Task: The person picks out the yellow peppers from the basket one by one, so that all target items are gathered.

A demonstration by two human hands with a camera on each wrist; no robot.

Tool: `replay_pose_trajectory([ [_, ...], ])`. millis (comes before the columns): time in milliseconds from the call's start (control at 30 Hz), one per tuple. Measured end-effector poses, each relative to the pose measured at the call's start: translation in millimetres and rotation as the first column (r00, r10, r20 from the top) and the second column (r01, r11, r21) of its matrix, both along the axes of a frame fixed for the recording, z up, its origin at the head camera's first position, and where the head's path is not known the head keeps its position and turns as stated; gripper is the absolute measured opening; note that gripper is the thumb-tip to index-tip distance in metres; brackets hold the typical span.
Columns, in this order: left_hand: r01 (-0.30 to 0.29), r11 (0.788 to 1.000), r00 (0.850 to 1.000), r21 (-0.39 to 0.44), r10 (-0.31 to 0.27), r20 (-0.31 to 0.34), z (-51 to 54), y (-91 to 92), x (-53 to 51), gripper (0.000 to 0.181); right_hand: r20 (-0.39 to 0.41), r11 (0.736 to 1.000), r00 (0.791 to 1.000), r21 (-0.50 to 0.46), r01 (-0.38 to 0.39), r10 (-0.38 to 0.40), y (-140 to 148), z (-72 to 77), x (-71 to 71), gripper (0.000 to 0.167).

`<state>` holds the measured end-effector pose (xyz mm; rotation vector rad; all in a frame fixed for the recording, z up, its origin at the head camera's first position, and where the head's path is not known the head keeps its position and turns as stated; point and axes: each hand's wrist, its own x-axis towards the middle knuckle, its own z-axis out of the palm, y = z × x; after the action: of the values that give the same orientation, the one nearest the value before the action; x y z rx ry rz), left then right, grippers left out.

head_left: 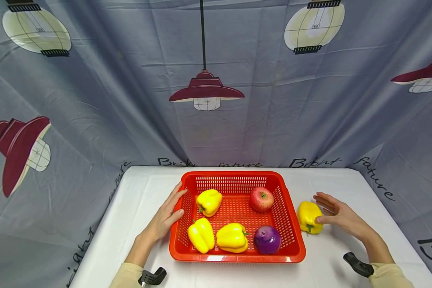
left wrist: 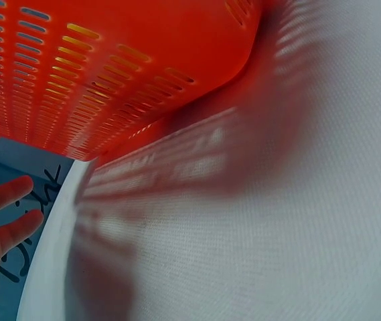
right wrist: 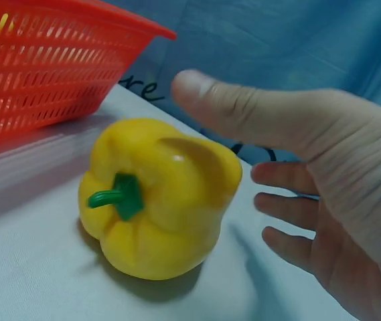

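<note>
While I monitor from afar, the R hand (head_left: 342, 216) is beside a yellow pepper (head_left: 307, 214), thumb & fingers set wide, gripping nothing; can't tell re: contact. Pepper's on the white table (head_left: 149, 182), just R of the red basket (head_left: 234, 258). L hand (head_left: 163, 218) is at the basket's L side, fingers spread, holding nothing; touch unclear. Inside: 3 other yellow peppers (head_left: 201, 236), an apple (head_left: 261, 199) & a purple round item (head_left: 267, 240). I'd judge the step as reaching for the lone pepper, tho it could be a release. Next, imo: narrow R grip round it, then lift clear of the rim.
</note>
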<state>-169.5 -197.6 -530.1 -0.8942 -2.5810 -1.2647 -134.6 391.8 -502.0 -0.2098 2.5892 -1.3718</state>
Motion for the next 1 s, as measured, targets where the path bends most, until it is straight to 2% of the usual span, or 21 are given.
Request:
replay_pose_trajectory([
  [167,-0.003,1.000,1.000,0.002,0.003,0.000,1.2,0.3,0.9,0.060,-0.070,0.998,0.997,0.060,-0.020,0.024,-1,11.8,-0.4,0.077],
  [300,-0.003,1.000,1.000,0.004,0.003,0.005,2.2,0.5,1.6,0.060,-0.103,0.993,0.993,0.115,-0.038,0.050,-6,29.9,-2.7,0.071],
  [500,0.003,1.000,1.000,0.001,-0.003,0.015,2.7,0.5,1.3,0.061,-0.101,0.975,0.993,0.221,-0.032,0.056,-20,58.9,-4.9,0.081],
  [667,-0.007,1.000,1.000,0.001,0.007,0.008,2.0,-1.8,3.6,0.061,-0.107,0.950,0.988,0.304,-0.074,0.112,-40,78.2,-9.3,0.088],
  [800,-0.003,1.000,1.000,0.004,0.003,-0.003,1.7,-2.4,3.8,0.060,-0.117,0.941,0.980,0.318,-0.117,0.161,-56,86.2,-10.3,0.091],
  [1000,0.003,1.000,1.000,-0.001,-0.003,0.005,0.3,-0.6,1.5,0.059,-0.148,0.927,0.960,0.329,-0.178,0.237,-77,90.4,-9.9,0.092],
])
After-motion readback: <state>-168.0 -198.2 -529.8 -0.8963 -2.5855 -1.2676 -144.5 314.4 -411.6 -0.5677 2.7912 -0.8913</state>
